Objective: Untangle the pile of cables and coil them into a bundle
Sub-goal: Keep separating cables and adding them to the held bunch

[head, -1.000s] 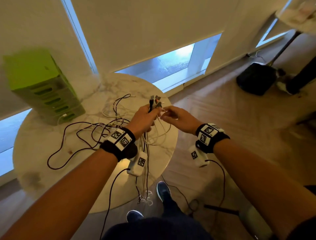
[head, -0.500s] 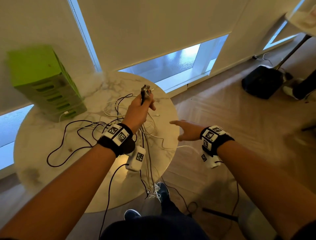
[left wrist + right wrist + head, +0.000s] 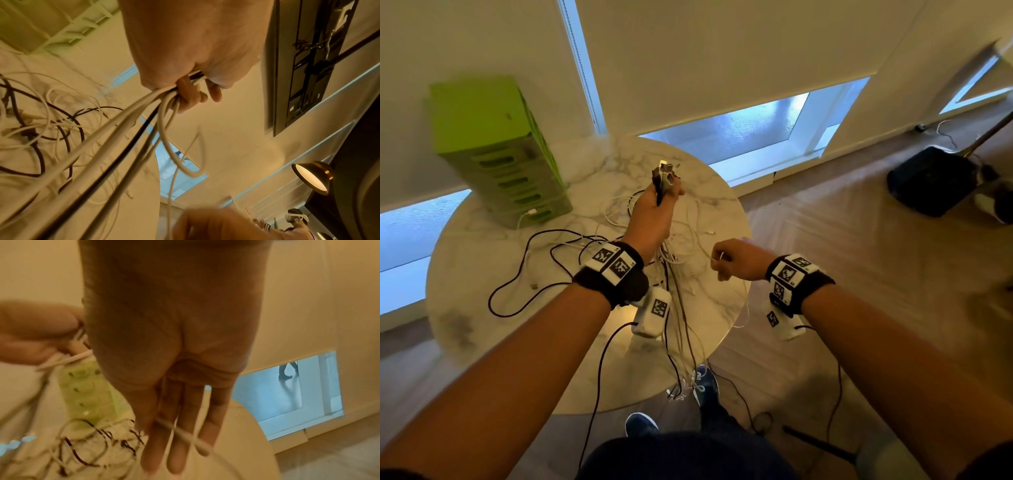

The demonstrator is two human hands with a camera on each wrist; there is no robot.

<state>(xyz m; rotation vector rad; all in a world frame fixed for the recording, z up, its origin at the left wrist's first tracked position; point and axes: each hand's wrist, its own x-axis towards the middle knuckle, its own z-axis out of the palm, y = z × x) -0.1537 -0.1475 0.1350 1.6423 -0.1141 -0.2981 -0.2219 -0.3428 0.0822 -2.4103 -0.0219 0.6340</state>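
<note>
A tangle of black and white cables (image 3: pixel 571 250) lies on a round marble table (image 3: pixel 476 329). My left hand (image 3: pixel 654 219) is raised above it and grips a bunch of cable ends, with the plugs (image 3: pixel 665 173) sticking up out of the fist. In the left wrist view the gripped cables (image 3: pixel 127 133), several white and one black, run down from the left hand (image 3: pixel 191 91). My right hand (image 3: pixel 732 262) is curled near the table's right edge and pinches a thin white cable (image 3: pixel 714 257). That white cable (image 3: pixel 185 434) crosses the right hand's fingers (image 3: pixel 176 451).
A green slotted box (image 3: pixel 496 147) stands at the table's back left with a white lead plugged in. Some cables hang over the near edge down to my shoes (image 3: pixel 705 380). A black bag (image 3: pixel 935 180) sits on the wooden floor at the right.
The right hand let go of the plug ends, swung down and right with fingers spread, then curled round a white cable. The left hand lifted the plug bunch up and away.
</note>
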